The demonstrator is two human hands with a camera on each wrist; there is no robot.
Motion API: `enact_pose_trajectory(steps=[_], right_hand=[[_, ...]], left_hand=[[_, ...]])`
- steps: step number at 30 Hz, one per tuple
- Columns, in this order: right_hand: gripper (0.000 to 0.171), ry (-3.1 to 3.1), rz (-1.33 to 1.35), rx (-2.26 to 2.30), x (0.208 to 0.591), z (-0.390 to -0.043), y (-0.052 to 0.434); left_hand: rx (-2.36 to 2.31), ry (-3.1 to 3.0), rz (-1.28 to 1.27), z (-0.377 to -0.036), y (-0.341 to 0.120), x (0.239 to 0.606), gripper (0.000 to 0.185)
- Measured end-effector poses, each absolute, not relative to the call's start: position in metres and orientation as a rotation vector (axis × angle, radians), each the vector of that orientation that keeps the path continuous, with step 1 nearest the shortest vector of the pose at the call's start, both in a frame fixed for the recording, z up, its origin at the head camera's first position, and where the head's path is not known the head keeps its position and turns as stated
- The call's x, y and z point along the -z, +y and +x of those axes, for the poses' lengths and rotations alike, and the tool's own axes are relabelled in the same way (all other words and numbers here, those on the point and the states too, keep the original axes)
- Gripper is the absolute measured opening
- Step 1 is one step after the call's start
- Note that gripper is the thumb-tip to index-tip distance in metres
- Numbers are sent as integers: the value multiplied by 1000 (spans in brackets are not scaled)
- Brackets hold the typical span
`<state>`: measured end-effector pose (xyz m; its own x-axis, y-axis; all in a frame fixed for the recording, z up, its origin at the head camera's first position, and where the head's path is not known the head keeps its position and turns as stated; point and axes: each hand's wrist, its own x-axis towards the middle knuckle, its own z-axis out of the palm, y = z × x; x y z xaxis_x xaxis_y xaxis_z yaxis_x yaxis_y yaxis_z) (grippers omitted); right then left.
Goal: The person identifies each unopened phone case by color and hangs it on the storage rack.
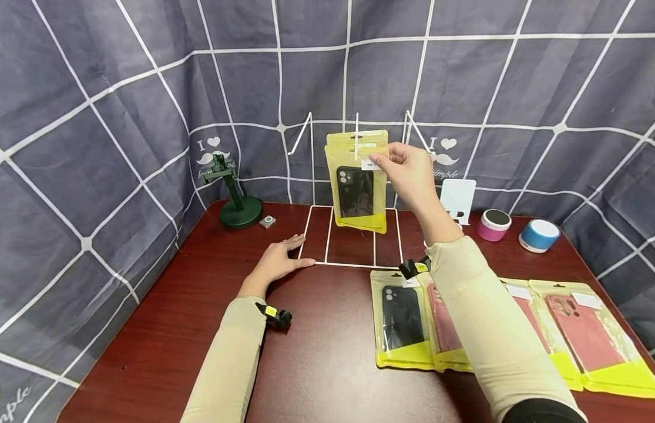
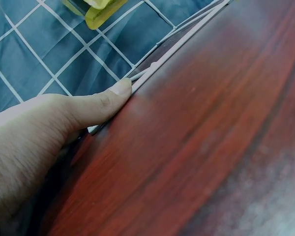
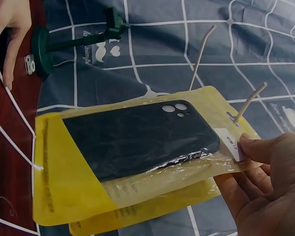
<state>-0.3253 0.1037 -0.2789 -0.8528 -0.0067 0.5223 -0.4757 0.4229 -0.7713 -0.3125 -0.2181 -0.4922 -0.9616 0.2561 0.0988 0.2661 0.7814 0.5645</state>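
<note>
My right hand (image 1: pixel 412 173) pinches the upper right edge of a yellow, clear-fronted bag holding a black phone case (image 1: pixel 355 192), thumb over its white label. In the right wrist view, the white hook (image 3: pixel 250 101) meets the bag's hang hole, and another yellow bag (image 3: pixel 147 214) hangs behind it. My left hand (image 1: pixel 276 259) lies at the left front corner of the white wire rack (image 1: pixel 353 265), fingers extended. In the left wrist view, its thumb (image 2: pixel 101 105) presses on the base wire; the other fingers are hidden there.
More bagged phone cases lie at the front right, one black (image 1: pixel 401 317) and several pink (image 1: pixel 583 332), partly under my right sleeve. A green stand (image 1: pixel 239 211) and a small square gadget (image 1: pixel 267 221) stand back left. A pink speaker (image 1: pixel 493 226), blue speaker (image 1: pixel 540 236) and white plate (image 1: pixel 457 198) stand back right.
</note>
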Motion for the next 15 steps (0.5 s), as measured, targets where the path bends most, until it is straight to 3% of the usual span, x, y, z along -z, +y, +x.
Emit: enact_pose_trajectory(steps=[15], right_hand=[[24, -2257, 345, -1411, 277, -347, 100]], left_hand=[[928, -2951, -442, -311, -218, 490, 92]])
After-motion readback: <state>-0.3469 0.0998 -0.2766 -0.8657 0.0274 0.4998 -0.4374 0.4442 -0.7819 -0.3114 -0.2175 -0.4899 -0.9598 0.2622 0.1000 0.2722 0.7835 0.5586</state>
